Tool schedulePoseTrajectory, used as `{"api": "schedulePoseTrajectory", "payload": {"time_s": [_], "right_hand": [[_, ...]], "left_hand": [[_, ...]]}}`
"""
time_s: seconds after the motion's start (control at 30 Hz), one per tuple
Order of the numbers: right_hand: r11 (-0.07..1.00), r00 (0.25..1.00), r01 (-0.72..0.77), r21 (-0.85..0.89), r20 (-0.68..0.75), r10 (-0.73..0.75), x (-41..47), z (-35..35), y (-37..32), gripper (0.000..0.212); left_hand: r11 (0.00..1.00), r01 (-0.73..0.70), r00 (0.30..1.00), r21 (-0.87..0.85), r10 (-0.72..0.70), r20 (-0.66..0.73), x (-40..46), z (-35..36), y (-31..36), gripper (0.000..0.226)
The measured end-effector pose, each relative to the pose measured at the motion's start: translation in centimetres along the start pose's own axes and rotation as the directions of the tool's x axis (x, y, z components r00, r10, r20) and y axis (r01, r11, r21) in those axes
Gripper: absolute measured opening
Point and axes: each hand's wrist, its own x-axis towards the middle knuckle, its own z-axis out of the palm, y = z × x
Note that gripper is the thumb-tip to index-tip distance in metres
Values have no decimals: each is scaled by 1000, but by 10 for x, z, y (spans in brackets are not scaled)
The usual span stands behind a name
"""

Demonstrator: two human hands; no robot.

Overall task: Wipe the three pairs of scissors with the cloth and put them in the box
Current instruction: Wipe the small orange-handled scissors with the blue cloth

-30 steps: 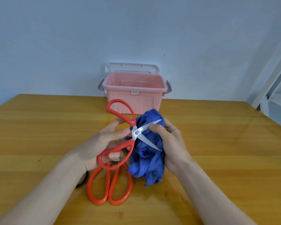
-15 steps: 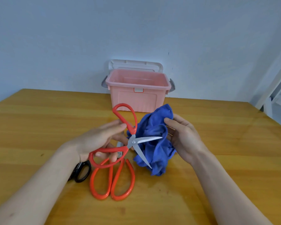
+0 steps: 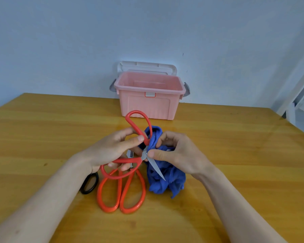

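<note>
My left hand grips red-handled scissors by the handles, blades spread wide. One blade points down and right over the blue cloth. My right hand holds the blue cloth and pinches it against the scissors near the pivot; the other blade is hidden in the cloth. A second pair of red scissors lies on the table below my left hand. A black scissors handle shows beside my left wrist. The pink box stands behind, with its lid off.
The white lid leans behind the box against the wall. The wooden table runs to the wall. White shelf frames stand at the far right beyond the table's edge.
My right hand closed the cloth in onto the scissors at the pivot, covering the upper blade. The scissors tipped so the free blade points more downward.
</note>
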Motion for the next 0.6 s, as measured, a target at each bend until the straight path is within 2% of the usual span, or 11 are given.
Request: {"api": "schedulePoseTrajectory", "payload": {"time_s": [0.07, 0.17, 0.27, 0.37, 0.5, 0.6], "right_hand": [[998, 998, -55, -8, 39, 55, 0, -2, 1, 31], [989, 989, -98, -107, 97, 109, -1, -5, -2, 24], [982, 995, -82, -169, 38, 90, 0, -5, -1, 22], [995, 998, -52, -86, -44, 48, 1, -6, 1, 17], [998, 996, -65, -15, -58, 64, 2, -1, 7, 17], [998, 998, -63, -22, 27, 63, 2, -1, 7, 34]], "left_hand": [[1000, -7, 1000, 8, 7, 8, -1, 1, 1, 24], [1000, -27, 999, -16, 27, 38, -1, 0, 1, 26], [994, -66, 993, -91, 74, 89, -1, -3, 1, 32], [980, -76, 993, -184, 90, 72, 0, -4, 3, 37], [997, -79, 994, 1, 79, -73, 1, -1, 2, 37], [996, -91, 991, 22, 93, -97, 2, -5, 0, 33]]}}
